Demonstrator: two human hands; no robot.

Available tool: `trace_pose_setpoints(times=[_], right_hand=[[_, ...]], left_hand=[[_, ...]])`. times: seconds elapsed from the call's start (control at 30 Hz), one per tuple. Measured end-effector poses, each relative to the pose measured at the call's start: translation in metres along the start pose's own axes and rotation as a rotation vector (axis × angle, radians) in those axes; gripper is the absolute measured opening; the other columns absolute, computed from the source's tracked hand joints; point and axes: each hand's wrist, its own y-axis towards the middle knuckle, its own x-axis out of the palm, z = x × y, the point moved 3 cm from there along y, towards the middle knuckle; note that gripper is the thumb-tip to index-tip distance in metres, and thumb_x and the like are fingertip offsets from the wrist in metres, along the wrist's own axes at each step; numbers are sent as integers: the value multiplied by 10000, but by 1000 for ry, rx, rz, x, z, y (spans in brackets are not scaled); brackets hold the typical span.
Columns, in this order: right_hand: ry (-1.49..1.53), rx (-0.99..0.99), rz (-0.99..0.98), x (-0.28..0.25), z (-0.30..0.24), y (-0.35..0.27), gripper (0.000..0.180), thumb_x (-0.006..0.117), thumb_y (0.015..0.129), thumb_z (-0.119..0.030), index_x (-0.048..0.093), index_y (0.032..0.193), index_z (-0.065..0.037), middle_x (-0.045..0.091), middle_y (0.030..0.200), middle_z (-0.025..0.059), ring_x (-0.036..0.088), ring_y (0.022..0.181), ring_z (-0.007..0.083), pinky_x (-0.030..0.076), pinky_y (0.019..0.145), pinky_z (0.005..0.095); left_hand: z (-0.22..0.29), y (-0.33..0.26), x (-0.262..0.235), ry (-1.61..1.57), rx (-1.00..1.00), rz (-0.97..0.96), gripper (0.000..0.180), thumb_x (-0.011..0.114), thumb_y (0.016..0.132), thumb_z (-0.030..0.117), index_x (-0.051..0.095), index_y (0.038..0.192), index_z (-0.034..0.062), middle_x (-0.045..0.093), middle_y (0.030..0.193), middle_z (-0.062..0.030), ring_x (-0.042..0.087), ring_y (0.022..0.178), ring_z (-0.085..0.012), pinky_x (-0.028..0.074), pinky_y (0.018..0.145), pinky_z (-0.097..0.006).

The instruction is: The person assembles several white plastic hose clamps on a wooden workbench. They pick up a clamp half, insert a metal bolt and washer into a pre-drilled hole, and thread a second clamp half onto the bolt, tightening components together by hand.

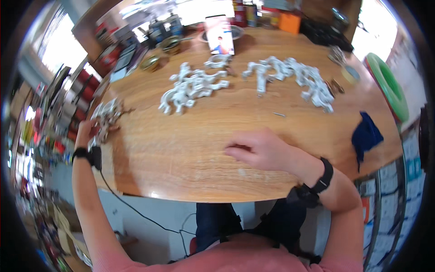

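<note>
My left hand [86, 131] reaches to the table's left edge and touches a small heap of white plastic clips [108, 114]; whether its fingers grip one I cannot tell. My right hand [259, 149] rests knuckles-up on the wooden table [181, 154] near its front edge, fingers curled loosely, nothing visible in it. Two larger piles of white clips lie farther back: one at centre [192, 88], one to the right [294, 75]. A small metal screw [279, 114] lies between my right hand and the right pile.
A phone [219, 35] stands propped at the back. Tins, jars and an orange box [290, 21] line the far edge. A blue cloth [366, 136] hangs at the right edge, a green ring [389, 86] beyond it. Tape roll [350, 74] sits near.
</note>
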Motion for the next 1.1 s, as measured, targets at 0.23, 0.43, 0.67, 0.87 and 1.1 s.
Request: trace_pose_setpoints(times=[0.23, 0.43, 0.67, 0.87, 1.1], right_hand=[[-127, -103, 75, -3, 3, -11, 140, 581, 767, -219, 595, 749, -81, 570, 616, 70, 553, 532, 237, 421, 476, 314], [-198, -40, 246, -28, 1, -5, 259, 580, 781, -273, 575, 635, -60, 534, 531, 69, 523, 458, 173, 384, 427, 295], [-28, 198, 750, -129, 39, -8, 210, 582, 785, -205, 610, 707, -13, 555, 565, 16, 476, 461, 66, 365, 419, 181], [-346, 431, 650, -142, 71, -11, 255, 601, 766, -246, 605, 714, 3, 557, 547, 37, 476, 457, 79, 365, 426, 238], [-225, 576, 414, -111, 59, 6, 312, 552, 753, -358, 625, 732, -56, 585, 596, 66, 552, 525, 181, 420, 537, 317]], left_hand=[[69, -30, 7, -269, 216, 56, 183, 576, 793, 228, 523, 656, 120, 428, 501, 51, 354, 380, -26, 229, 332, -175], [193, -166, 141, -882, 135, -634, 213, 485, 865, 253, 443, 693, 133, 252, 501, 59, 247, 408, -38, 204, 356, -169], [232, -287, 241, -1191, -44, -1052, 152, 429, 887, 162, 478, 955, 35, 261, 512, 60, 266, 418, -28, 230, 343, -156], [215, -277, 264, -1389, -47, -1410, 261, 390, 903, 255, 492, 771, 55, 258, 494, 50, 269, 407, -48, 224, 349, -172], [196, -223, 238, -1761, -26, -1176, 248, 466, 865, 272, 485, 704, 85, 233, 459, 54, 240, 410, -61, 194, 371, -198]])
